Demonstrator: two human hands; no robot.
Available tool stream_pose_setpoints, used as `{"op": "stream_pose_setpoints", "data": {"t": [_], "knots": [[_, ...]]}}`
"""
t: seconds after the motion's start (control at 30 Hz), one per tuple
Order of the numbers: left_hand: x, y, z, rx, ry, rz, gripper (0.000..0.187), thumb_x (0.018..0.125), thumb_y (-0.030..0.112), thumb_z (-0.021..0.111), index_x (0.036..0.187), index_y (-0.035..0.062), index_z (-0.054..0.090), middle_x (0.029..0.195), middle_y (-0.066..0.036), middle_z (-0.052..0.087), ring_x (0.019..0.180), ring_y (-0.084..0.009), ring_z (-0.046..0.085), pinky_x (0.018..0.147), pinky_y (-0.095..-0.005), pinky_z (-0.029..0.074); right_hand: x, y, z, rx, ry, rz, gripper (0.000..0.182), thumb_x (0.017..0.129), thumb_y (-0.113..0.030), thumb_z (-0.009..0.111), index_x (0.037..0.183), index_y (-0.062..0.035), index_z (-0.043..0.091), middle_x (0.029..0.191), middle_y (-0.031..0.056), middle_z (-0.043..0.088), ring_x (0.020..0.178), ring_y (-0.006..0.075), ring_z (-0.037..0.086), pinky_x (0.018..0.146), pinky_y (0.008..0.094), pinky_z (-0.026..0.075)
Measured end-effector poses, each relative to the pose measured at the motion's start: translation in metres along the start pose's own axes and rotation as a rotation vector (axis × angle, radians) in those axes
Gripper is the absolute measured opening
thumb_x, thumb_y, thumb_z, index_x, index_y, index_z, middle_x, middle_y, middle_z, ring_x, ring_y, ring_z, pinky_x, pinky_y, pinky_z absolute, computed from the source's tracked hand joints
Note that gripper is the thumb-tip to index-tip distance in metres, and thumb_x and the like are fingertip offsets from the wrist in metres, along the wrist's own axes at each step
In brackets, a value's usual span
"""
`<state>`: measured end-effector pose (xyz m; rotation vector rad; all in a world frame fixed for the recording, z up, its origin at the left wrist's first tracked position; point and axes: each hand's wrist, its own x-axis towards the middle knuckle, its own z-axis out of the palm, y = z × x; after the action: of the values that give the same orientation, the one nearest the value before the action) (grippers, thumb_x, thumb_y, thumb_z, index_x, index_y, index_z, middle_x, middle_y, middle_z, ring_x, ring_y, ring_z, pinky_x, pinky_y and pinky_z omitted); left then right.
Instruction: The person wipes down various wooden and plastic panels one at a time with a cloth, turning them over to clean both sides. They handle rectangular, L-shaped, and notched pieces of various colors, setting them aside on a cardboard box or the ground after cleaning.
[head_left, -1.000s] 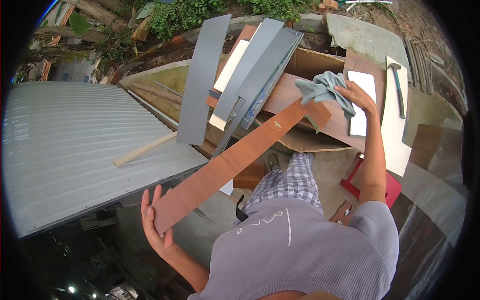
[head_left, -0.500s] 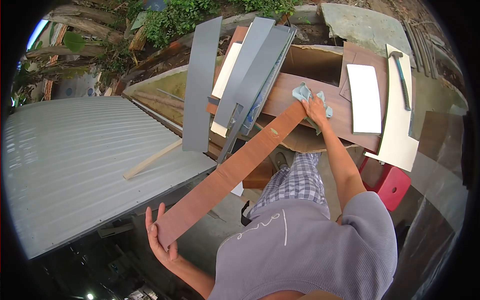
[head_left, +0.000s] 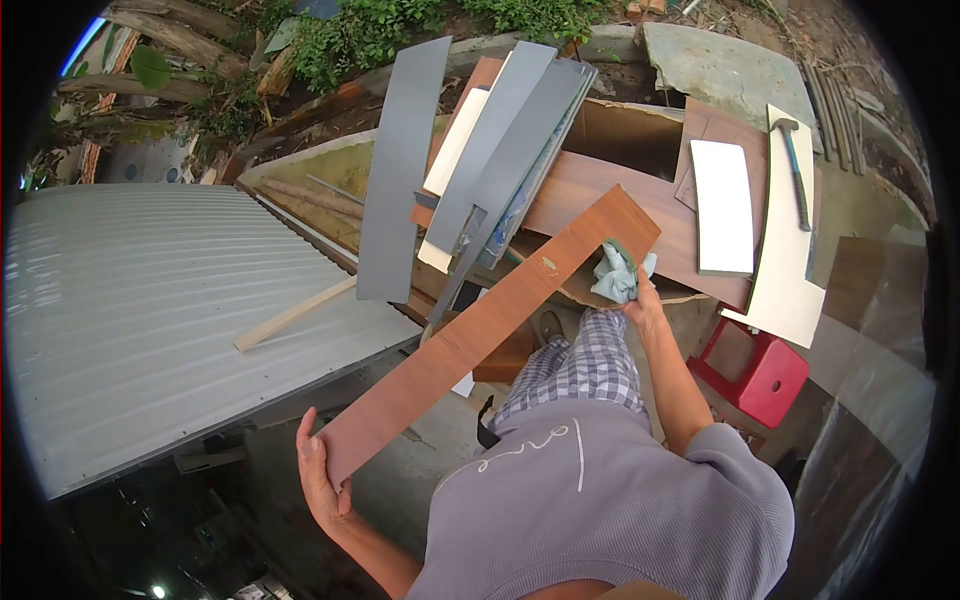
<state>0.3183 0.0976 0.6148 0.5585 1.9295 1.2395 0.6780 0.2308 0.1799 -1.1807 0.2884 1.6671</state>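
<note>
A long reddish-brown board (head_left: 455, 355) runs diagonally in front of me, with a notch at its upper right end and a small greenish mark on its face. My left hand (head_left: 322, 475) grips its lower left end, the thumb at the near edge and the fingers round the far side. In my right hand (head_left: 645, 302) is a crumpled pale blue cloth (head_left: 615, 273), pressed by the notched end. Part of that hand's fingers is hidden behind the cloth and the board.
Grey and cream boards (head_left: 405, 180) are stacked beyond the board. A hammer (head_left: 797, 175) lies on a cream panel (head_left: 785, 270), beside a white panel (head_left: 722, 205). A red stool (head_left: 760, 370) stands at right. Corrugated roofing (head_left: 170, 320) fills the left, with a wooden strip (head_left: 295, 315) on it.
My right hand has moved down from the board's upper face to its near edge, taking the cloth along. The notched end now shows uncovered. My left hand keeps its hold.
</note>
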Motion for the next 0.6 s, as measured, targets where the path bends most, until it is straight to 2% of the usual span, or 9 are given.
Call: {"op": "stream_pose_setpoints", "data": {"t": [0.07,0.13,0.17,0.23,0.37,0.43,0.5,0.6], "knots": [[0.004,-0.017,-0.018,-0.052,-0.016,-0.021,0.056,0.082,0.028,0.063,0.127,0.0029,0.04,0.097,-0.008,0.056,0.087,-0.0111,0.055,0.071,-0.0235,0.048,-0.02,0.021,0.004,0.156,-0.19,0.345,0.045,0.091,-0.042,0.044,0.121,-0.009,0.047,0.118,0.0111,0.054,0.106,0.0277,0.054,0.09,0.0482,0.043],[0.001,-0.023,-0.014,-0.077,0.0,-0.017,0.055,0.083,0.03,0.062,0.125,0.0029,0.041,0.095,-0.007,0.054,0.087,-0.0121,0.055,0.07,-0.0229,0.048,-0.073,0.035,0.041,-0.054,-0.326,0.447,0.055,0.087,-0.05,0.046,0.124,-0.0089,0.046,0.12,0.0102,0.054,0.111,0.0277,0.052,0.092,0.0484,0.042],[0.0,-0.026,-0.016,-0.088,-0.001,-0.015,0.053,0.084,0.032,0.06,0.124,0.0029,0.042,0.092,-0.005,0.052,0.086,-0.0132,0.055,0.069,-0.0223,0.048,-0.102,0.038,0.064,-0.125,-0.469,0.482,0.06,0.083,-0.052,0.052,0.125,-0.0108,0.044,0.121,0.0087,0.052,0.11,0.0252,0.052,0.092,0.047,0.042],[0.0,-0.04,-0.033,-0.126,-0.024,-0.019,0.056,0.083,0.032,0.062,0.125,0.0019,0.04,0.095,-0.006,0.052,0.09,-0.0138,0.053,0.073,-0.025,0.047,-0.137,0.05,0.097,-0.207,-0.601,0.586,0.065,0.079,-0.052,0.058,0.127,-0.0109,0.041,0.126,0.0083,0.048,0.116,0.0247,0.046,0.095,0.0472,0.038],[0.0,-0.065,-0.048,-0.198,-0.041,-0.063,0.057,0.083,0.031,0.062,0.126,0.0014,0.039,0.095,-0.007,0.053,0.087,-0.014,0.054,0.072,-0.0245,0.047,-0.142,0.083,0.125,-0.247,-0.589,0.654,0.063,0.082,-0.044,0.058,0.13,-0.0093,0.037,0.129,0.0092,0.045,0.118,0.0251,0.045,0.097,0.0444,0.038],[0.003,-0.089,-0.066,-0.309,-0.085,-0.121,0.048,0.084,0.02,0.062,0.125,0.0029,0.042,0.092,-0.005,0.056,0.082,-0.0119,0.056,0.073,-0.0245,0.048,-0.147,0.092,0.128,-0.263,-0.559,0.597,0.063,0.08,-0.038,0.063,0.129,-0.0069,0.037,0.127,0.0107,0.046,0.116,0.0252,0.046,0.098,0.0425,0.038],[0.005,-0.113,-0.085,-0.348,-0.073,-0.119,0.052,0.083,0.022,0.063,0.126,0.003,0.041,0.094,-0.006,0.057,0.083,-0.0139,0.058,0.074,-0.0245,0.049,-0.151,0.102,0.128,-0.261,-0.545,0.609,0.061,0.081,-0.034,0.064,0.128,-0.0054,0.038,0.127,0.0123,0.046,0.116,0.0247,0.046,0.099,0.0416,0.038],[0.011,-0.161,-0.11,-0.45,-0.125,-0.139,0.055,0.082,0.028,0.064,0.126,0.0035,0.041,0.1,-0.008,0.057,0.09,-0.0172,0.058,0.075,-0.0289,0.05,-0.155,0.11,0.135,-0.458,-0.532,0.537,0.059,0.081,-0.035,0.064,0.126,-0.0028,0.041,0.124,0.0128,0.049,0.115,0.0242,0.047,0.098,0.0392,0.039]]}}
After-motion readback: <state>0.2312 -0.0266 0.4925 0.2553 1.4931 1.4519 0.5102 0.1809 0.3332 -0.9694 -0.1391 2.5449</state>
